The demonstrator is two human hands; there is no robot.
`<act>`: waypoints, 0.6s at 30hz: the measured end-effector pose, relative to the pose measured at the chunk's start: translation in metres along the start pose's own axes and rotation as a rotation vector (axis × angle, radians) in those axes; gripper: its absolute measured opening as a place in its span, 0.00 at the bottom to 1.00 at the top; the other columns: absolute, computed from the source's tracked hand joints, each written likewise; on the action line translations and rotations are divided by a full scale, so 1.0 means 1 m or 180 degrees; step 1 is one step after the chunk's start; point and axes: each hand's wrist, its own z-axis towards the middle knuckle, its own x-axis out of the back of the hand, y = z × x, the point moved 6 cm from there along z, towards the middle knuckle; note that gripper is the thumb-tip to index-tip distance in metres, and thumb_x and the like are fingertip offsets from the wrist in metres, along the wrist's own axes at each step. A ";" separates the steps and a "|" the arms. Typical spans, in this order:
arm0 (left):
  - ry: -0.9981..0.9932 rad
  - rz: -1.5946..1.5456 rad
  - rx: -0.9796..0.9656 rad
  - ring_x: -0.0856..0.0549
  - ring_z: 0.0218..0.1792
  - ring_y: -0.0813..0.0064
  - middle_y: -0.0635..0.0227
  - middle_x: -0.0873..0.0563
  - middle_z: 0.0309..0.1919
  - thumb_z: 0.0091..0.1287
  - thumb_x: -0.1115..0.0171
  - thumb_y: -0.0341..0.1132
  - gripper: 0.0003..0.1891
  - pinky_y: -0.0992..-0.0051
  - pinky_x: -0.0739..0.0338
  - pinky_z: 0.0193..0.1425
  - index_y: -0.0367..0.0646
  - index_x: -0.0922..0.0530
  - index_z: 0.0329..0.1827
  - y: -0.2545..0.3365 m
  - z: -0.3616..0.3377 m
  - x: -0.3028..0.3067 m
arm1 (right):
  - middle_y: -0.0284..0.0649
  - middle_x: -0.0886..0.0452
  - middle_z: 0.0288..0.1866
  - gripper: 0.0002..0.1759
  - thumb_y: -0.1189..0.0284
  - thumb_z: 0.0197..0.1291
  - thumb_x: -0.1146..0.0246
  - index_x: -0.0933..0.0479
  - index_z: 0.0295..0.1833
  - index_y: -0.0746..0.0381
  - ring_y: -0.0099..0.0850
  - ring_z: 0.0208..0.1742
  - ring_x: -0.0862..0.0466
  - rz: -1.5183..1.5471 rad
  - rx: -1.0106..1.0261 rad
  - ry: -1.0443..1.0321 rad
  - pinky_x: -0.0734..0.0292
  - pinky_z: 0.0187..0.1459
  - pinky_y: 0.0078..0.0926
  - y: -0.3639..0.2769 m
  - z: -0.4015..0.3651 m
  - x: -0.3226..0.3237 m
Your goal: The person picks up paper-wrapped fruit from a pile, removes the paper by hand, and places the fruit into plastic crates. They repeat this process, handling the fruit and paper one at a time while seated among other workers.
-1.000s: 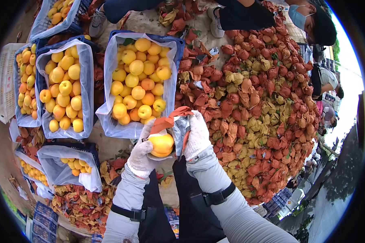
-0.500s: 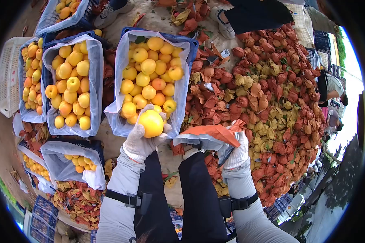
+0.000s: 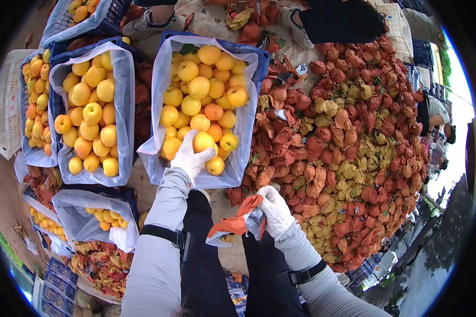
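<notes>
My left hand (image 3: 189, 160), in a white glove, reaches into the near side of a crate (image 3: 262, 68) lined with whitish plastic. Its fingers and thumb curve around a yellow peach (image 3: 203, 141) that rests among the other yellow peaches (image 3: 199, 87). In front of my legs, my gloved right hand (image 3: 276, 211) pinches an opened paper fruit bag (image 3: 230, 226), orange-red outside and greyish inside. No fruit shows in the bag.
To the left stand more lined crates of peaches (image 3: 92, 113) and a partly filled one (image 3: 107, 217). A large heap of bagged fruit (image 3: 349, 137) spreads on the right. Another person's shoe (image 3: 298, 29) is at the far side, beside a dark trouser leg (image 3: 344, 21).
My left hand has carried the peach forward and down into the crate. My right hand has moved left and lower with the paper bag, which now hangs more crumpled.
</notes>
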 end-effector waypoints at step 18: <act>-0.0482 -0.2245 0.1405 0.21 0.27 0.78 0.73 0.21 0.29 0.69 0.35 0.42 0.09 0.77 0.28 0.26 0.49 0.23 0.42 -0.011 -0.144 -0.185 | 0.45 0.18 0.52 0.17 0.65 0.65 0.37 0.24 0.57 0.59 0.43 0.56 0.18 -0.1948 0.1337 0.0436 0.25 0.61 0.33 0.014 -0.080 0.100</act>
